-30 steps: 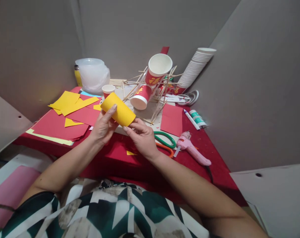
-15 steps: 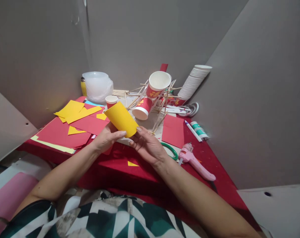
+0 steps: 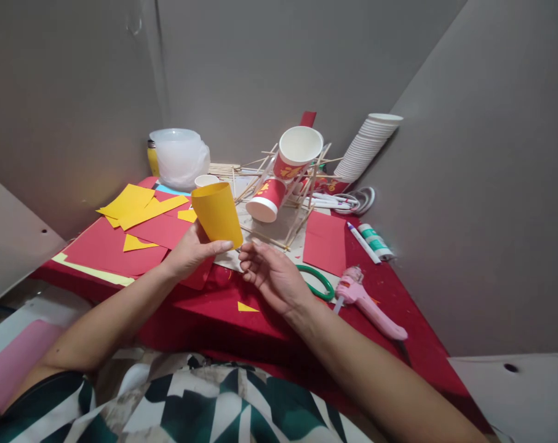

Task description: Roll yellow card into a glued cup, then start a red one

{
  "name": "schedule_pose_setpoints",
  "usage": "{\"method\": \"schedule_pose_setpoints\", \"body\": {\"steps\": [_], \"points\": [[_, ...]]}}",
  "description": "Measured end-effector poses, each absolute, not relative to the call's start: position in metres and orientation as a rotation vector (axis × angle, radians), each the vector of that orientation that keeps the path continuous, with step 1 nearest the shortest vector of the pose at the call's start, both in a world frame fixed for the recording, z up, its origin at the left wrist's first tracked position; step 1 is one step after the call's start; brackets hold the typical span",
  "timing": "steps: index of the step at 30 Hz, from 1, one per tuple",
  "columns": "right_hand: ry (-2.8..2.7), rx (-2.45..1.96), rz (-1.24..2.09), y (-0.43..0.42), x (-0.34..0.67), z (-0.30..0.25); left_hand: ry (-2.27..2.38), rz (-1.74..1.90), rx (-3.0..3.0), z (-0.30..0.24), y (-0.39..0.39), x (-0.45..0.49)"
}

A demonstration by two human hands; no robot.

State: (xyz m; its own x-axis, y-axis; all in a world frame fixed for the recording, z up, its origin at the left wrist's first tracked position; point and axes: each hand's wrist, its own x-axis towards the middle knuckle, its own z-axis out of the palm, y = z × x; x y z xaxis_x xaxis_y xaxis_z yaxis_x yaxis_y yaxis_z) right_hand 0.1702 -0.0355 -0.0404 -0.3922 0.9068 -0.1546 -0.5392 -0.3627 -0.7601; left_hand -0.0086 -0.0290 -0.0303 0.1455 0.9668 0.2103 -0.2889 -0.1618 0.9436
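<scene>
My left hand [image 3: 191, 251] is closed around the lower part of a yellow paper tube [image 3: 218, 212], thumb along its near side. The tube stands nearly upright above the table, its open end tilted up and slightly left. Just right of its bottom edge is my right hand [image 3: 274, 274], fingers curled and thumb pressed to the fingertips; whatever they pinch is too small to see. Behind the tube a small paper cup [image 3: 207, 180] is partly hidden. Beyond the hands, red-printed paper cups [image 3: 290, 169] rest within a frame of thin wooden sticks [image 3: 299, 226].
Red sheets [image 3: 115, 255] and yellow paper pieces [image 3: 130, 202] lie at left, near a plastic tub [image 3: 179, 159]. At right are a pink glue gun [image 3: 373, 311], a green ring [image 3: 322, 280], a marker [image 3: 363, 243], a roll [image 3: 375, 241] and a leaning cup stack [image 3: 368, 146].
The yellow tube has turned more upright and shifted slightly left in my left hand. My right hand has come off its lower edge, and its fingers have curled in.
</scene>
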Motion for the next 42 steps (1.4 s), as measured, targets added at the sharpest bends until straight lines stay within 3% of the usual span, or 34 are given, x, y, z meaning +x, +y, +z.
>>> {"method": "schedule_pose_setpoints", "body": {"steps": [7,11,22,28,35,42], "points": [[-0.895,-0.734,1.341,-0.037,0.17,-0.043,0.967,1.243,1.368,-0.025,-0.03,-0.01],[-1.009,-0.709,1.216,-0.036,0.172,-0.046,0.958,1.199,1.539,-0.023,-0.03,-0.004],[-1.178,-0.631,1.194,-0.04,0.171,-0.035,0.944,1.121,2.173,-0.022,-0.026,0.021],[-1.022,-0.635,1.222,-0.037,0.18,-0.026,0.817,1.098,1.961,-0.014,-0.026,0.02],[-1.01,-0.567,1.468,-0.037,0.187,-0.021,0.72,1.387,1.758,0.013,-0.017,0.002],[-1.128,-0.624,1.612,-0.039,0.185,-0.025,0.695,1.116,2.101,0.04,-0.019,-0.011]]}}
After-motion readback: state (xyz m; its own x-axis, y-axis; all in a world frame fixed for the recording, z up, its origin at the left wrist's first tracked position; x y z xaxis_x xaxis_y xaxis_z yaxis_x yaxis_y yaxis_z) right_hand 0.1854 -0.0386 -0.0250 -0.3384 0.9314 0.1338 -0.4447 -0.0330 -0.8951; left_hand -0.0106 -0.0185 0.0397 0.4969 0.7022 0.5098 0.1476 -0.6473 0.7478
